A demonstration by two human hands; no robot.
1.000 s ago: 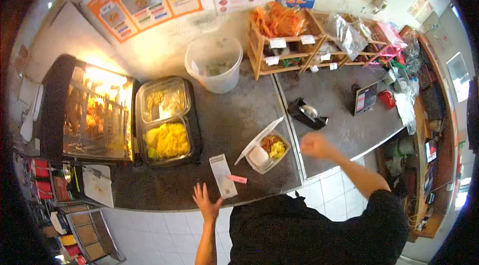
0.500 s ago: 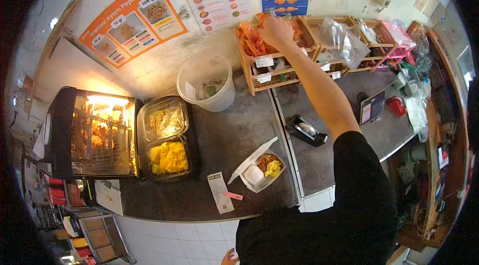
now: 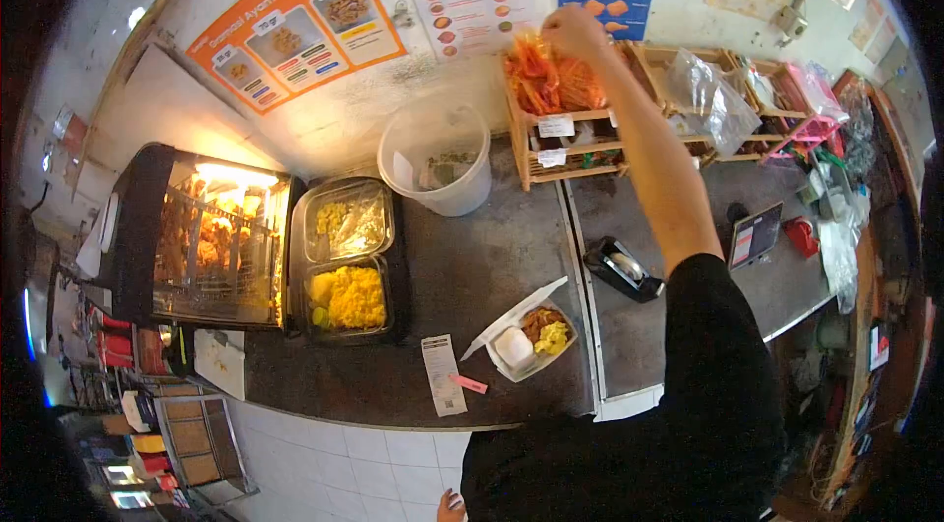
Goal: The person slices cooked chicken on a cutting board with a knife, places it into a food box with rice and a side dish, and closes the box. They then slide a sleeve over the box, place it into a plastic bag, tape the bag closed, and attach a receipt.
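Note:
My right hand (image 3: 578, 32) is raised at the back, above the top tier of a wooden rack (image 3: 582, 116). Its fingers are closed on an orange plastic packet (image 3: 532, 42), which lifts out of a heap of similar orange packets (image 3: 556, 85). Low at the frame's bottom edge hangs my left hand (image 3: 450, 506), only partly visible beside my black shirt, and its finger pose is unclear. On the counter in front of me lies an opened white takeaway box (image 3: 566, 362) with rice, a brown shredded topping and yellow egg. A printed receipt (image 3: 442, 379) with a pink slip (image 3: 469, 383) is beside it.
A lit warming cabinet (image 3: 221, 252) stands left, next to two clear-lidded food tubs (image 3: 346, 257). A white bucket (image 3: 438, 163) is behind them. Right of the counter seam (image 3: 582, 296) sit a black tape dispenser (image 3: 621, 269) and a tablet (image 3: 755, 235).
My right hand has risen slightly from within the orange packets, drawing one upward. The head view has shifted, so the counter items appear farther right. The box and receipt stay put.

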